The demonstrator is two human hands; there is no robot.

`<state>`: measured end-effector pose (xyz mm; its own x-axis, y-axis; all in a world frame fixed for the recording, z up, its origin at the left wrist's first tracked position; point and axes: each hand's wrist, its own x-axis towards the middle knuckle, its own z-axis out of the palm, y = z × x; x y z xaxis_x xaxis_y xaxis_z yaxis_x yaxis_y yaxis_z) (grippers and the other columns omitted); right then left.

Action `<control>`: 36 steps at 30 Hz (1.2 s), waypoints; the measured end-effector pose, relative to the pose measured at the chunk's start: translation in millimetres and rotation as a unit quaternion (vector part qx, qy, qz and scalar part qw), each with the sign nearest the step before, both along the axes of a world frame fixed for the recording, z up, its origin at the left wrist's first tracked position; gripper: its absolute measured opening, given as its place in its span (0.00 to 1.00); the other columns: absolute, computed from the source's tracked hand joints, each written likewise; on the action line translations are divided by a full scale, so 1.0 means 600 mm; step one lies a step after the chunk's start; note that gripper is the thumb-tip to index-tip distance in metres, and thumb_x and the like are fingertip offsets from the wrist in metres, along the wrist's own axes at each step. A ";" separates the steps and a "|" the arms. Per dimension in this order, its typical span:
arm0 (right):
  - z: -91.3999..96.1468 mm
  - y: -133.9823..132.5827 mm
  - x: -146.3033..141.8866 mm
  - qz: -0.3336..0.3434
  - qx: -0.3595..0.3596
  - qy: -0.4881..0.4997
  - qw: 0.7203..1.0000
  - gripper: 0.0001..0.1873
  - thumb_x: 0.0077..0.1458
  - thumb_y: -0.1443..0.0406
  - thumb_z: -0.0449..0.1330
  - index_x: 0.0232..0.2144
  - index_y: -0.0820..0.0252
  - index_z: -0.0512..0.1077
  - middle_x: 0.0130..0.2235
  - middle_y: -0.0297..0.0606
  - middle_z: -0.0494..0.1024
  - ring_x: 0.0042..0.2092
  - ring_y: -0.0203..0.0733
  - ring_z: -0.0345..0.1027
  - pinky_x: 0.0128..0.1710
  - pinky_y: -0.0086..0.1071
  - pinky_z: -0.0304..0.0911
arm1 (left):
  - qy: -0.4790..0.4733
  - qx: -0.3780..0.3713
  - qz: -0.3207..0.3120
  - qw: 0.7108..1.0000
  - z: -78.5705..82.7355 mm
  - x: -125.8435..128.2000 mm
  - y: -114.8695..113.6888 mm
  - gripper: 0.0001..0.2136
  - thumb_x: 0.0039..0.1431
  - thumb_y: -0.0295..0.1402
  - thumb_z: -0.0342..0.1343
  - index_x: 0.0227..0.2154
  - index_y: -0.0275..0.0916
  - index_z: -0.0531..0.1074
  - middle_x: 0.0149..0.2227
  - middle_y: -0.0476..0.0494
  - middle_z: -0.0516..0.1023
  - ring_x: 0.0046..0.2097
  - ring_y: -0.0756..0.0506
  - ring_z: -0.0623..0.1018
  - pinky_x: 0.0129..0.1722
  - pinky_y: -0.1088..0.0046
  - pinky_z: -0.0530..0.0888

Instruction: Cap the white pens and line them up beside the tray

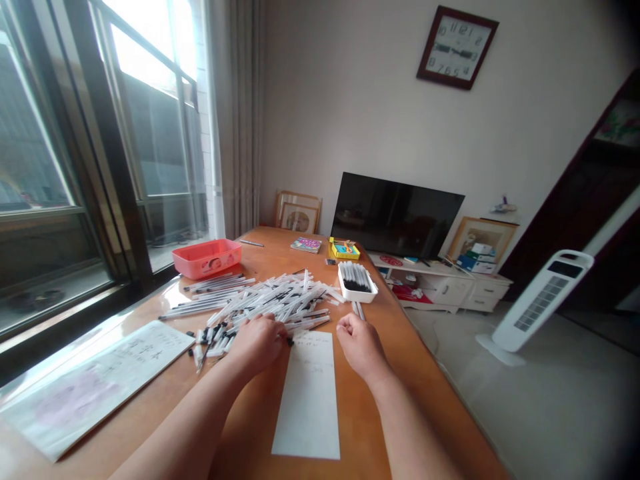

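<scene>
My left hand (263, 339) is at the near edge of a loose heap of pens (280, 297) with clear barrels and black parts. Its fingers are curled, and a small black pen cap (291, 341) shows at the fingertips. Beyond the upper right of a white paper strip (307, 407), my right hand (361, 343) is closed; whatever its fingers hold is hidden. Just past it lie a couple of pens (357, 309). A white tray (361, 295) of pens stands farther back. Short white and black pen pieces (215, 340) lie left of my left hand.
A pink plastic box (206, 261) stands at the back left, by the window. A notebook (95, 380) lies at the front left. Farther back are a booklet (306, 245) and a yellow box (345, 251). The table's right edge (440, 373) runs beside my right arm.
</scene>
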<state>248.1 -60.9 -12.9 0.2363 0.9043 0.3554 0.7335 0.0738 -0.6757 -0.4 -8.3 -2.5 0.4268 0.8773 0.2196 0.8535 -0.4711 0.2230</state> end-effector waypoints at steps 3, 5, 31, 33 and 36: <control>-0.002 0.001 -0.002 0.000 -0.004 0.003 1.000 0.07 0.56 0.62 0.55 0.27 0.54 0.70 0.25 0.32 0.75 0.27 0.39 0.67 0.27 0.28 0.54 | 0.006 0.015 0.026 1.000 0.004 0.007 -0.003 0.13 0.56 0.29 0.51 0.35 0.48 0.80 0.38 0.43 0.77 0.45 0.39 0.74 0.42 0.63 0.63; -0.001 0.001 -0.003 0.000 -0.006 0.004 1.000 0.07 0.56 0.62 0.55 0.27 0.54 0.70 0.24 0.31 0.75 0.27 0.38 0.66 0.26 0.28 0.53 | 0.006 0.033 0.033 0.999 0.005 0.017 -0.007 0.12 0.58 0.30 0.50 0.35 0.47 0.79 0.38 0.42 0.77 0.46 0.38 0.73 0.42 0.62 0.62; 0.019 -0.008 -0.003 -0.007 0.037 0.015 0.999 0.10 0.59 0.59 0.55 0.28 0.55 0.71 0.27 0.33 0.76 0.28 0.38 0.67 0.27 0.27 0.54 | 0.021 0.085 0.023 0.996 -0.003 0.078 -0.024 0.07 0.57 0.33 0.53 0.31 0.44 0.76 0.44 0.40 0.73 0.50 0.36 0.66 0.48 0.56 0.59; 0.018 -0.008 -0.003 -0.007 0.038 0.015 0.999 0.10 0.59 0.59 0.55 0.28 0.55 0.71 0.26 0.33 0.76 0.28 0.38 0.68 0.27 0.27 0.54 | 0.015 0.082 0.022 0.996 -0.006 0.078 -0.023 0.08 0.58 0.33 0.51 0.31 0.44 0.77 0.44 0.40 0.73 0.49 0.36 0.66 0.47 0.56 0.60; 0.016 -0.007 -0.003 -0.007 0.036 0.015 0.999 0.10 0.59 0.59 0.55 0.28 0.55 0.71 0.26 0.33 0.76 0.28 0.39 0.68 0.27 0.28 0.55 | 0.003 0.069 0.027 0.997 -0.009 0.078 -0.021 0.10 0.59 0.32 0.50 0.30 0.45 0.77 0.44 0.40 0.74 0.49 0.36 0.66 0.46 0.57 0.60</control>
